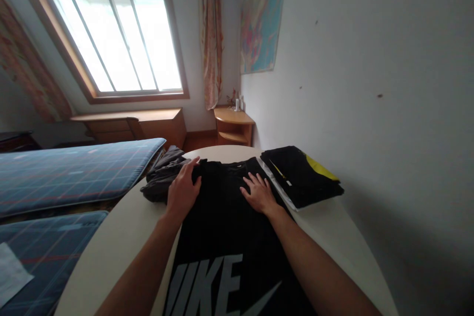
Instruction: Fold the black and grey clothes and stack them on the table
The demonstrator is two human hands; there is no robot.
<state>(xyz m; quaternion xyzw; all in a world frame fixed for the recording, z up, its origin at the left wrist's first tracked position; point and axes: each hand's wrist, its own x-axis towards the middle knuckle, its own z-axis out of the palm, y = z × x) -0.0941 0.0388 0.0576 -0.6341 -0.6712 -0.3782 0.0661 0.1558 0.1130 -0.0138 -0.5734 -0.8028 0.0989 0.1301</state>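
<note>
A black T-shirt (222,227) with large grey "NIKE" lettering and a swoosh lies spread on a round pale table (122,227), its collar end away from me. My right hand (259,193) rests flat on the upper right part of the shirt, fingers spread. At the shirt's upper left edge is my left hand (184,188), thumb and fingers apart. Beside it sits a crumpled dark grey garment (163,175). To the right of the shirt, a folded stack of black clothes (292,173) shows a yellow patch and a white layer underneath.
Blue plaid mattresses (81,168) stand left of the table, with a white sheet (13,274) on the lower one. A bare wall (370,133) runs close along the right. Beyond are a wooden desk (159,115) under a window and a corner shelf (235,116).
</note>
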